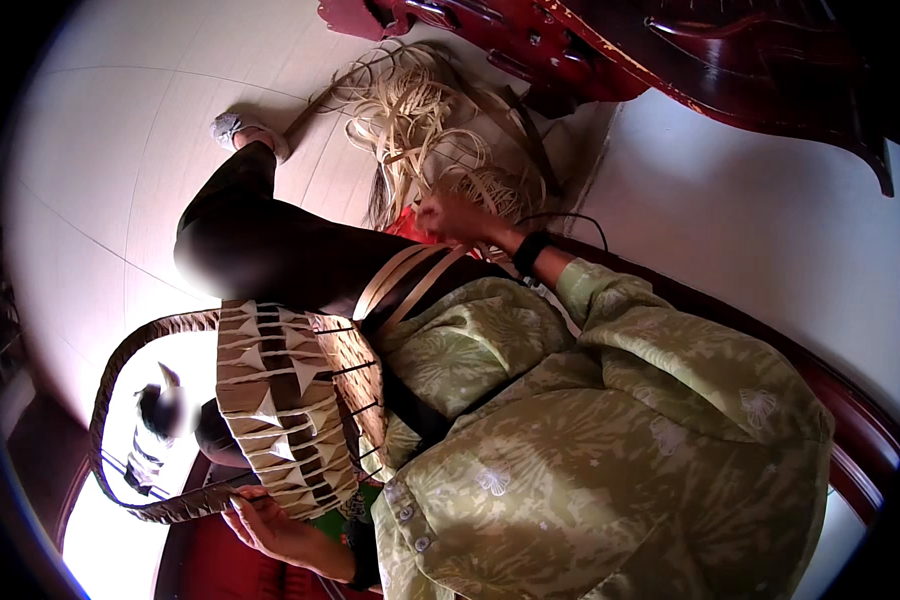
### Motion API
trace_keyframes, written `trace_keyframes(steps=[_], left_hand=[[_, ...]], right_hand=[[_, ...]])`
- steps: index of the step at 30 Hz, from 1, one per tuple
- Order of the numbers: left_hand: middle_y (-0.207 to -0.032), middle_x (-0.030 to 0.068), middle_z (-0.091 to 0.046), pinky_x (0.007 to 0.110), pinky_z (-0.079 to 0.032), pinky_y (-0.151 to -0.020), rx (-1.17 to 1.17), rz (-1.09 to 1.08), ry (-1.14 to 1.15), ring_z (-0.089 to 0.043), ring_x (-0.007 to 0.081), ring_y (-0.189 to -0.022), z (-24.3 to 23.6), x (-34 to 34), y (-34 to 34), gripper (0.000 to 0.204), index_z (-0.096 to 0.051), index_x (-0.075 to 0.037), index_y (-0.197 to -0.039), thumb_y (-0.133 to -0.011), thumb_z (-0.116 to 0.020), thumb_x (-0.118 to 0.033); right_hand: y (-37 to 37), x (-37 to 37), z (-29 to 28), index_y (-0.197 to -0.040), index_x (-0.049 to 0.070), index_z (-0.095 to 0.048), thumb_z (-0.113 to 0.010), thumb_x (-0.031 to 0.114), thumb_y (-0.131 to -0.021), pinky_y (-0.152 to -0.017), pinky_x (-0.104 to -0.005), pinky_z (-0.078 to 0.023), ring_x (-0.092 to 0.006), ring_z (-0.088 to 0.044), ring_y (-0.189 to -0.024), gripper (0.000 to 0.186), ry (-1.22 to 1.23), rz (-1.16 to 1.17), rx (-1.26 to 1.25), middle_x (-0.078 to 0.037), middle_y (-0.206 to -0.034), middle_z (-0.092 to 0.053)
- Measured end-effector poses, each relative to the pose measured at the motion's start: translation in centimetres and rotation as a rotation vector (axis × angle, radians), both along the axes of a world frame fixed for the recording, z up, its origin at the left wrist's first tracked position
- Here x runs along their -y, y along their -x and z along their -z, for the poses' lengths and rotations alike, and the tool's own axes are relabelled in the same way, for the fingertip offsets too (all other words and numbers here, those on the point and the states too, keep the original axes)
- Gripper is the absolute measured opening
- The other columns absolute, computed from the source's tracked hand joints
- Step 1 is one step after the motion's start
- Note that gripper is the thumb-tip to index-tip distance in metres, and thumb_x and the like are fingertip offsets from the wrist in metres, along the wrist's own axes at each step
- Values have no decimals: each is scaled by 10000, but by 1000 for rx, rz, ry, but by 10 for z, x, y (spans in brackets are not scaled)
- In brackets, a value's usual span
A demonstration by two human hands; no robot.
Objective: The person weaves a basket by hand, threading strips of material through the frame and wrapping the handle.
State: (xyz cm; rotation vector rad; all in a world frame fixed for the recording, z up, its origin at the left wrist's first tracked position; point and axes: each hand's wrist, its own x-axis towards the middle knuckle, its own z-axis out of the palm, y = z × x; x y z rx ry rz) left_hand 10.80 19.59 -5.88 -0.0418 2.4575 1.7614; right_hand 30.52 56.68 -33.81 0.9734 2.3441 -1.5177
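Observation:
A woven basket (270, 385) in beige and dark brown lies tilted on its side against my lap. Its arched handle (97, 420), wrapped in dark brown strip, points left. My left hand (270, 527) is closed on the basket's near edge, beside the foot of the handle. Flat tan strips (400, 283) lie across my dark-trousered thigh, between the basket and my right hand. Over the far side of my leg, my right hand (454, 216) is curled closed; what is in its fingers is hidden. Just beside it shows a red thing (408, 226), mostly covered.
A tangled heap of tan weaving strips (405, 120) lies on the tiled floor (120, 150) beyond my leg. Carved dark red wooden furniture (610, 50) stands at the top right. A thin black cord (580, 218) curves near my right wrist.

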Motion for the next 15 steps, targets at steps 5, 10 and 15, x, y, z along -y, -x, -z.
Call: trace_keyframes(steps=[5,10,15], left_hand=[[-834,28,-617,196,-378,-601,24,59,9,-525,77,-675,-6,-3,6,136,-605,-32,-981,-952,-546,-152],[-841,73,-597,186,-388,-643,53,9,-24,-543,106,-745,-7,-3,0,299,-547,44,-1150,-942,-553,-170],[-832,18,-611,199,-374,-622,90,34,-22,-501,63,-684,-15,-11,7,114,-575,-62,-927,-954,-567,-173]], right_hand=[[-45,-72,34,-1019,41,-645,-625,364,-854,-772,-372,-514,-272,-665,-879,362,-297,554,88,-139,-947,-680],[-99,-122,63,-1233,-33,-538,-713,517,-741,-976,-419,-447,-346,-550,-1165,758,-636,356,491,-243,-1233,-574],[-115,-120,103,-1217,-38,-562,-767,557,-664,-927,-376,-468,-333,-583,-1120,838,-383,394,522,-240,-1200,-601]])
